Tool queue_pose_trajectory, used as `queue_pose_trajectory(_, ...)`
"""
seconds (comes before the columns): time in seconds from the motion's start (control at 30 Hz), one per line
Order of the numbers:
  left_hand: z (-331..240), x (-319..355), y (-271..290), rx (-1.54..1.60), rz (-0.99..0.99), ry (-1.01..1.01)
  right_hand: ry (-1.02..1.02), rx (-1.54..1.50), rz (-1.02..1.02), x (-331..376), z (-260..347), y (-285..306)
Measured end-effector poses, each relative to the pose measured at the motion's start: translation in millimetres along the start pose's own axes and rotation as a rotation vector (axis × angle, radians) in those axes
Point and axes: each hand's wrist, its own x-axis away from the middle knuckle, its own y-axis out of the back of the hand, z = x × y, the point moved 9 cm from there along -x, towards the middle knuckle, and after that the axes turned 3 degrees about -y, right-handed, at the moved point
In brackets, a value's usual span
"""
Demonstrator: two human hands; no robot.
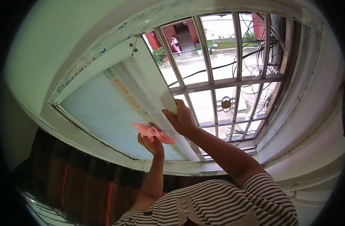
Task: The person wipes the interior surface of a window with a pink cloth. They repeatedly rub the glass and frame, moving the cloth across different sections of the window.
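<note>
A crumpled pink cloth (151,132) is bunched in my left hand (154,146), whose fingers are closed on it. It presses against the frosted pane of a sliding window sash (108,109), near a strip of tape with red print (124,91). My right hand (183,119) grips the white upright edge of the sash, thumb on the pane side and fingers round the frame. Part of the right fingers is hidden behind that edge.
Metal security bars (206,52) cross the open half of the window, with tangled black cables (268,56) outside. Beyond, a person (175,44) stands in a courtyard near potted plants (160,54). Dark brown panelling with red stripes (87,184) lies below the sill.
</note>
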Motion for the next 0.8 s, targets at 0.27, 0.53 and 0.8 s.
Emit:
queue_pose_trajectory(0.27,50,33,5,0.133,0.083,0.270,-0.022,0.031,0.048,1,1,-7)
queue_pose_trajectory(0.53,-45,-98,43,0.436,-0.191,0.125,0.019,0.016,-0.018,2,-1,1)
queue_pose_trajectory(0.8,-121,-149,34,0.090,-0.193,-0.303,0.013,0.009,-0.016,1,3,0)
